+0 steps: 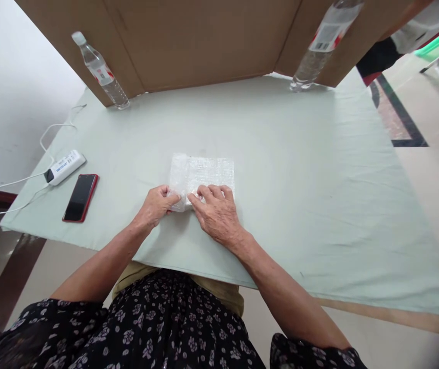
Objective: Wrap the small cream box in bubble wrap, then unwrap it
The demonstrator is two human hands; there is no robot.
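A folded sheet of clear bubble wrap (203, 171) lies flat on the pale green table cloth (300, 169), a little in from the near edge. My left hand (156, 204) is curled at its near left corner, fingers and thumb pinching the edge of the wrap. My right hand (217, 211) rests on the near edge beside it, fingers bent and pressing down on the wrap. The two hands almost touch over the corner.
A red-cased phone (80, 197) and a white power strip (64, 166) with its cable lie at the left. Two clear water bottles (100, 70) (321, 43) stand against a cardboard screen (204, 41) at the back. A person's arm shows at the top right.
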